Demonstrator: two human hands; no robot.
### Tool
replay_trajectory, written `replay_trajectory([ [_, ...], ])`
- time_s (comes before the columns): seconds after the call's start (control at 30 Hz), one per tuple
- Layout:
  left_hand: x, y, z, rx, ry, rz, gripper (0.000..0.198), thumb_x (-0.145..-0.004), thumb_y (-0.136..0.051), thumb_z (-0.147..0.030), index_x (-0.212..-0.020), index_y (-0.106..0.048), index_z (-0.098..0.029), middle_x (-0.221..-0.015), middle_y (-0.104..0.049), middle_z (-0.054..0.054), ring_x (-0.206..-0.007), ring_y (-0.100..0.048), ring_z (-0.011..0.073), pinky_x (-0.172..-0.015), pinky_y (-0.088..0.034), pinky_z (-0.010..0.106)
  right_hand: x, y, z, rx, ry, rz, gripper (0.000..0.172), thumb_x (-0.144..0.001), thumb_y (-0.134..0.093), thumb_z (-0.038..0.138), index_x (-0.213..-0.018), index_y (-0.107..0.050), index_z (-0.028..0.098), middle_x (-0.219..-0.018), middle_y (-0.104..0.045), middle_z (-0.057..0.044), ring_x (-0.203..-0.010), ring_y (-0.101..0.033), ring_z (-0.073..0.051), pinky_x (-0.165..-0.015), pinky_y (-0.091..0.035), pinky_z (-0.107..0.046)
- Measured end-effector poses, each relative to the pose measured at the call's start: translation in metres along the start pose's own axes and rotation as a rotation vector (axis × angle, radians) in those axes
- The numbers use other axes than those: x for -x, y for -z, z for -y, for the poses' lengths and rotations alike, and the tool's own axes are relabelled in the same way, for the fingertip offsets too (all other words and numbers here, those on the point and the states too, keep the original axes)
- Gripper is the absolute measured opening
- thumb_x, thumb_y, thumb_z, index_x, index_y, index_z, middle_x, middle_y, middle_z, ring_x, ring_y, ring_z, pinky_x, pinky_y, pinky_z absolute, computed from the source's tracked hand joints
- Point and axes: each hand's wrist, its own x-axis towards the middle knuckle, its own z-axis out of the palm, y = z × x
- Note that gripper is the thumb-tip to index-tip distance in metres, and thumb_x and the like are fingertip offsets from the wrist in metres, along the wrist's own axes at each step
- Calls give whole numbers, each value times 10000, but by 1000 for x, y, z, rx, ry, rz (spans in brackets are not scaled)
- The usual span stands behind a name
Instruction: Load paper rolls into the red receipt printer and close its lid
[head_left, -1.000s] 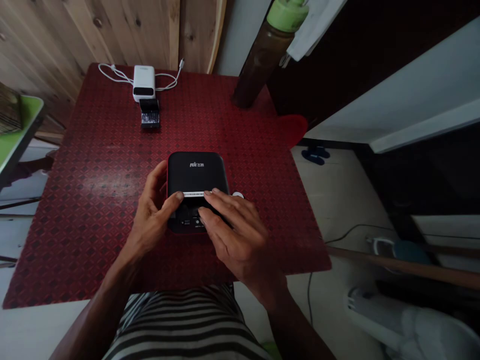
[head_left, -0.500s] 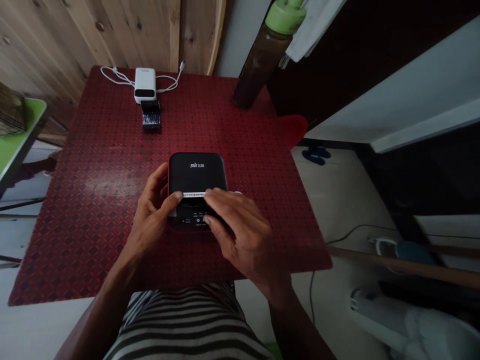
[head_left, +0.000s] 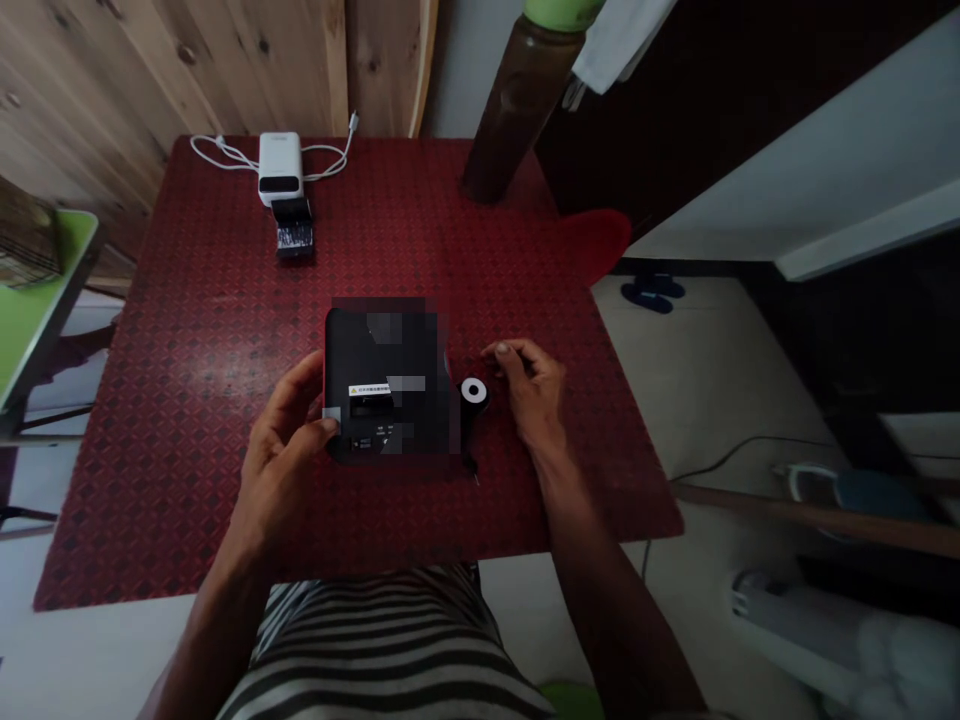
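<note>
On the table lies a black box-shaped device (head_left: pixel 345 345) with rounded corners, a red edge and a white warning label. Its right part is covered by a pixelated patch. My left hand (head_left: pixel 289 450) grips its left side, thumb on top by a small grey tab (head_left: pixel 331 420) and fingers round the edge. Just right of the device is a small round black thing with a white ring face (head_left: pixel 474 391); a dark strip or cord runs down from it. My right hand (head_left: pixel 534 385) rests beyond it, away from the device, fingers loosely curled and nothing visible in them.
A white power bank (head_left: pixel 280 165) with a white cable and a small open black case (head_left: pixel 294 230) lie at the far left of the red table (head_left: pixel 187 470). A tall brown bottle (head_left: pixel 510 110) stands at the back right. A red stool (head_left: pixel 596 240) juts out beside the table.
My right hand has left the top of the device and moved right, uncovering the small round thing. My left hand has slid slightly left and down along the device's edge.
</note>
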Motion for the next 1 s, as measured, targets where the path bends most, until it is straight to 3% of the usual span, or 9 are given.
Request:
replay_trajectory([
  [0.23,1,3,-1,3,-1,-11,625,-921,-855,-296,-1537,-775,-369,-1642,-725,28,-1653,-556,400,-1401,-433,611,8,-3,4,39,9,-8,463,-1034,-672,709,-920,-791,276,-896,-828,-27,-872,-750,-241,-824,-575,-383],
  [0.47,3,-4,-10,-28,24,-42,584,-943,-852,-327,-1519,-774,-390,-1610,-742,19,-1553,-655,393,-1290,-575,566,7,-4,5,70,20,-9,361,-1055,-669,596,-944,-779,270,-916,-827,-27,-873,-755,-235,-819,-563,-380],
  [0.87,3,-7,-13,-56,64,-76,596,-926,-842,-310,-1513,-756,-371,-1608,-740,24,-1547,-653,364,-1287,-553,523,7,-3,4,98,22,0,350,-1076,-661,577,-962,-771,264,-928,-821,-29,-868,-753,-239,-811,-567,-376],
  [1.0,3,-6,-13,-82,58,-39,625,-954,-804,-319,-1571,-708,-341,-1655,-704,55,-1570,-628,368,-1263,-560,526,7,-4,5,107,22,-1,367,-1067,-658,593,-954,-775,264,-930,-827,-33,-874,-755,-238,-815,-576,-378],
])
